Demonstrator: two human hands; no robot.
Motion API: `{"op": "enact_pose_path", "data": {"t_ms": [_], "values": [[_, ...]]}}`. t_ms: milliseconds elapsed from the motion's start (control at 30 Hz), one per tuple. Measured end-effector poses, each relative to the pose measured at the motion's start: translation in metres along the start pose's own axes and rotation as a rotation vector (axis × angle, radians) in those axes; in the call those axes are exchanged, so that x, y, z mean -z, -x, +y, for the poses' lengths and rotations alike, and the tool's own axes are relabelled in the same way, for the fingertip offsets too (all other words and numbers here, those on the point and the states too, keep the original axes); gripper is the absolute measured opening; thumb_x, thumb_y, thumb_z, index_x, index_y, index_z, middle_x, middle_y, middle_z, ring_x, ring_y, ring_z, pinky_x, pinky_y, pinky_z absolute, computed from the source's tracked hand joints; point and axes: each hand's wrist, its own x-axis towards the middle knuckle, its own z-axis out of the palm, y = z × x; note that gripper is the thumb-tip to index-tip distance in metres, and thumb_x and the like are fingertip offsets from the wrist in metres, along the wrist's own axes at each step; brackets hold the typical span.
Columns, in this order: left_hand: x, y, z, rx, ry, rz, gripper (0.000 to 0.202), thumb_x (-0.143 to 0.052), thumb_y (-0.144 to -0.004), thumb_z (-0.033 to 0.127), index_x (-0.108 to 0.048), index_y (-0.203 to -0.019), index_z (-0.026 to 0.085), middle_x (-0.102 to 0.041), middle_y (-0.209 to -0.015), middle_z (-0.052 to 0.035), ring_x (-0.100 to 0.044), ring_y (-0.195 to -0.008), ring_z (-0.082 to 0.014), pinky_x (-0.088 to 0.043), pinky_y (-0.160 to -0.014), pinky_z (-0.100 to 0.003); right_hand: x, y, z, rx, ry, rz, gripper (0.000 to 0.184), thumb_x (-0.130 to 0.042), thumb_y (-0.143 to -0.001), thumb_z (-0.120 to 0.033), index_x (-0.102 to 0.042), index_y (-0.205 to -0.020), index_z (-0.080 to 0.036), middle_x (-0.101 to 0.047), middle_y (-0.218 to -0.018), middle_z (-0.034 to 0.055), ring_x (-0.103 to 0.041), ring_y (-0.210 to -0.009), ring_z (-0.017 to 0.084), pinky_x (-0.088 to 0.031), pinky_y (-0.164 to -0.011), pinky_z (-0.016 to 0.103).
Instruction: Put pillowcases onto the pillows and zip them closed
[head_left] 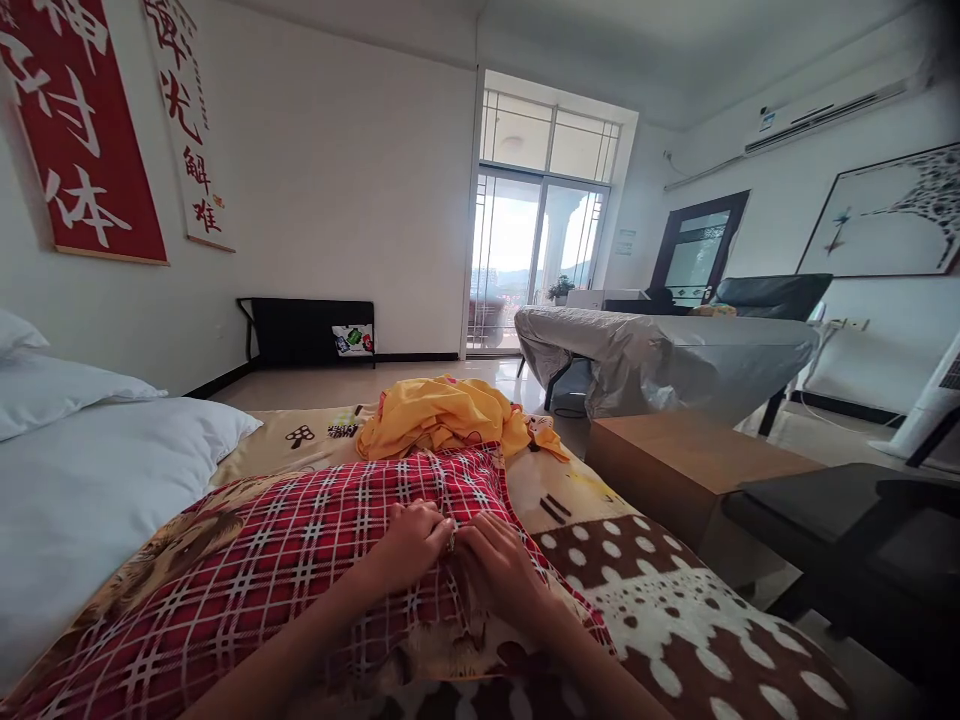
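Polka-dot fleece blanket [675,615] spreads across the bed surface; white pillows [142,470] at left. Red plaid cover [300,535] lies spread on it, probably to give both hands flat access. Left hand [415,540] and right hand [499,562] curl with fingertips nearly meeting, apparently pinching the plaid fabric, likely to keep that spot gathered; exact grip hidden. Plaid cover sits beneath and around both hands, bunched yellow cloth [435,415] just past its far edge.
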Motion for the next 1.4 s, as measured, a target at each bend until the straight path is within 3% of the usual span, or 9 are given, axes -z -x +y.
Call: {"op": "enact_pose_path", "data": {"t_ms": [100, 267, 467, 667, 1067, 1167, 1233, 1333, 1400], "values": [[0.003, -0.009, 0.010, 0.081, -0.015, -0.048, 0.039, -0.041, -0.087, 0.036, -0.055, -0.058, 0.015, -0.065, -0.073, -0.0061, -0.058, -0.080, -0.0208, -0.034, -0.083, -0.038, 0.001, 0.006, -0.001, 0.060, 0.053, 0.039, 0.021, -0.035, -0.095, -0.013, -0.052, -0.085, -0.019, -0.056, -0.076, 0.0038, -0.046, -0.069, 0.016, -0.039, -0.065, 0.030], [0.010, -0.017, 0.015, 0.109, -0.020, -0.130, 0.024, -0.055, -0.073, 0.026, -0.054, -0.052, 0.015, -0.063, -0.062, -0.0011, -0.059, -0.072, -0.0165, -0.034, -0.066, -0.028, 0.000, 0.010, -0.002, 0.104, 0.109, 0.050, 0.022, -0.036, -0.094, -0.009, -0.052, -0.082, -0.018, -0.054, -0.070, 0.0032, -0.043, -0.065, 0.016, -0.036, -0.062, 0.031], [-0.007, -0.014, 0.016, 0.118, -0.129, 0.079, 0.023, -0.048, -0.079, 0.026, -0.060, -0.063, 0.015, -0.069, -0.084, -0.0085, -0.059, -0.087, -0.0227, -0.032, -0.085, -0.041, 0.005, 0.007, -0.001, 0.160, 0.157, -0.054, 0.028, -0.032, -0.095, -0.010, -0.053, -0.079, -0.019, -0.053, -0.070, 0.0033, -0.042, -0.064, 0.016, -0.035, -0.062, 0.031], [-0.009, -0.018, 0.021, 0.024, -0.245, 0.238, 0.028, -0.043, -0.083, 0.023, -0.057, -0.060, 0.016, -0.068, -0.087, -0.0093, -0.056, -0.093, -0.0251, -0.029, -0.087, -0.045, 0.010, 0.020, -0.002, 0.161, 0.120, -0.159, 0.023, -0.037, -0.094, -0.012, -0.053, -0.079, -0.018, -0.056, -0.074, 0.0044, -0.045, -0.068, 0.017, -0.037, -0.065, 0.032], [-0.009, -0.033, 0.014, -0.075, -0.266, 0.260, 0.030, -0.040, -0.086, 0.022, -0.058, -0.063, 0.016, -0.064, -0.087, -0.0086, -0.055, -0.094, -0.0244, -0.032, -0.091, -0.044, 0.031, 0.029, -0.017, -0.177, -0.359, -0.401, 0.017, -0.045, -0.092, -0.019, -0.051, -0.076, -0.019, -0.058, -0.079, 0.0014, -0.050, -0.077, 0.015, -0.043, -0.077, 0.031], [0.011, -0.021, -0.009, -0.152, -0.182, 0.178, 0.035, -0.031, -0.092, 0.029, -0.056, -0.071, 0.018, -0.063, -0.086, -0.0034, -0.057, -0.085, -0.0163, -0.038, -0.084, -0.032, 0.039, 0.037, -0.002, -0.246, -0.385, -0.400, 0.012, -0.049, -0.092, -0.026, -0.060, -0.087, -0.022, -0.062, -0.086, 0.0021, -0.056, -0.084, 0.017, -0.045, -0.080, 0.031], [0.035, 0.003, -0.045, -0.106, -0.145, 0.182, 0.035, -0.027, -0.093, 0.034, -0.055, -0.079, 0.019, -0.062, -0.087, -0.0038, -0.056, -0.083, -0.0154, -0.041, -0.078, -0.028, 0.043, 0.054, 0.022, -0.413, -0.333, -0.300, 0.018, -0.049, -0.092, -0.033, -0.061, -0.099, -0.023, -0.064, -0.093, 0.0051, -0.059, -0.087, 0.019, -0.047, -0.077, 0.032], [0.076, 0.062, -0.119, 0.220, -0.276, 0.336, 0.026, -0.035, -0.087, 0.037, -0.053, -0.085, 0.019, -0.061, -0.094, -0.0060, -0.055, -0.091, -0.0202, -0.041, -0.084, -0.033, 0.048, 0.088, 0.069, -0.775, -0.254, -0.158, 0.040, -0.049, -0.087, -0.051, -0.062, -0.107, -0.019, -0.066, -0.091, 0.0100, -0.062, -0.082, 0.024, -0.049, -0.071, 0.036], [0.099, 0.101, -0.162, 0.518, -0.441, 0.450, 0.032, -0.032, -0.086, 0.041, -0.056, -0.087, 0.019, -0.060, -0.087, -0.0050, -0.053, -0.094, -0.0245, -0.040, -0.084, -0.042, 0.048, 0.105, 0.095, -1.004, -0.356, -0.213, 0.052, -0.048, -0.082, -0.063, -0.064, -0.105, -0.018, -0.068, -0.091, 0.0109, -0.063, -0.084, 0.026, -0.050, -0.073, 0.038]]}}
